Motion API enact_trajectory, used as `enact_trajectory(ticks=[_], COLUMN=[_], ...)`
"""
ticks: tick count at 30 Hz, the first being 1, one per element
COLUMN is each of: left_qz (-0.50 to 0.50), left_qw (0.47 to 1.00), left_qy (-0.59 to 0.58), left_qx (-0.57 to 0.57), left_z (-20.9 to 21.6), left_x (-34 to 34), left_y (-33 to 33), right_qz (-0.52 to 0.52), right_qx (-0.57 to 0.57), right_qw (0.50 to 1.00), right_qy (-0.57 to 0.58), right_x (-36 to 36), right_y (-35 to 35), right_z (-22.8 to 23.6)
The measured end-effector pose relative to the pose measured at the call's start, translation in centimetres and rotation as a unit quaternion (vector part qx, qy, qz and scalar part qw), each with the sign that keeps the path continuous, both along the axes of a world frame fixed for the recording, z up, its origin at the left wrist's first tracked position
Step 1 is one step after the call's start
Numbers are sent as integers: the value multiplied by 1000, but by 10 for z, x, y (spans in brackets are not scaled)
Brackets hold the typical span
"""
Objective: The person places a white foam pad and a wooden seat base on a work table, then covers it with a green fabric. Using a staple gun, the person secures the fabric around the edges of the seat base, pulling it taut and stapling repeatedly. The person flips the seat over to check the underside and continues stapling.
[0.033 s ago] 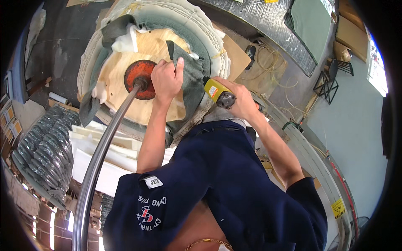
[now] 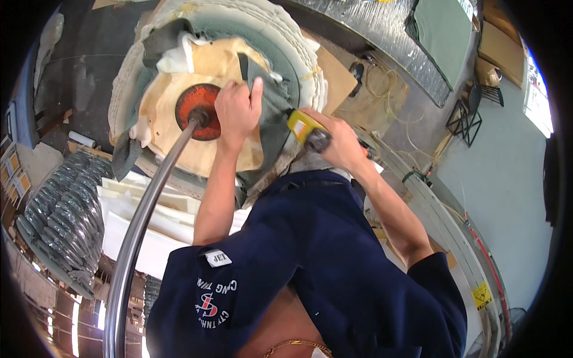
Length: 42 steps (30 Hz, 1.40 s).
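A round wooden board [image 2: 158,119] lies on a thick padded stack, with grey-green fabric [image 2: 276,110] folded over parts of its edge. My left hand [image 2: 239,110] is closed on the fabric at the board's right side, thumb pointing up. In my right hand [image 2: 341,140] is a yellow and black staple gun [image 2: 301,126]. Its black nose points left at the fabric, close to the board's right edge; whether it touches is unclear. Pressed on the middle of the board is a red round pad [image 2: 191,98] at the end of a metal rod [image 2: 158,179].
Wavy off-white layers [image 2: 304,59] ring the stack. White foam sheets [image 2: 134,230] lie below it at the left, beside plastic-wrapped dark bundles [image 2: 65,209]. A metallic-topped table [image 2: 364,30] carries green fabric [image 2: 441,42]. Loose hoses [image 2: 388,89] lie at the right.
The staple gun and my right hand have shifted slightly left, and the gun has turned a little. The board and red pad have moved very slightly left. My left hand stays on the fabric.
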State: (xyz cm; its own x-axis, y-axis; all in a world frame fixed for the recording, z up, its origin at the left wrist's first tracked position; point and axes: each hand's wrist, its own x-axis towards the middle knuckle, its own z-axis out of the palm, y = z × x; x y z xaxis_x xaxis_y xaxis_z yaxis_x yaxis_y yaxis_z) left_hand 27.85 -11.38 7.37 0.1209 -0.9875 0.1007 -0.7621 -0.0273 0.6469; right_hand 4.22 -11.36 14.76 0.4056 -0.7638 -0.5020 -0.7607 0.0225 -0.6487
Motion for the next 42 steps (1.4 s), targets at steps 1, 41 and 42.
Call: enact_trajectory(ticks=[1,41,42], left_qz=[-1,94,102], left_qw=[1000,987,986], left_qy=[-1,-122,-120], left_qx=[11,55,52], left_z=[-2,-64,-63], left_x=[-2,-10,-9], left_y=[-3,-71,-70], right_qz=[-4,124,119], right_qx=[10,-36,-17], right_qw=[1000,991,990], right_qy=[23,27,72], right_x=[6,11,20], right_y=[6,-35,-30], right_z=[4,-17,-4])
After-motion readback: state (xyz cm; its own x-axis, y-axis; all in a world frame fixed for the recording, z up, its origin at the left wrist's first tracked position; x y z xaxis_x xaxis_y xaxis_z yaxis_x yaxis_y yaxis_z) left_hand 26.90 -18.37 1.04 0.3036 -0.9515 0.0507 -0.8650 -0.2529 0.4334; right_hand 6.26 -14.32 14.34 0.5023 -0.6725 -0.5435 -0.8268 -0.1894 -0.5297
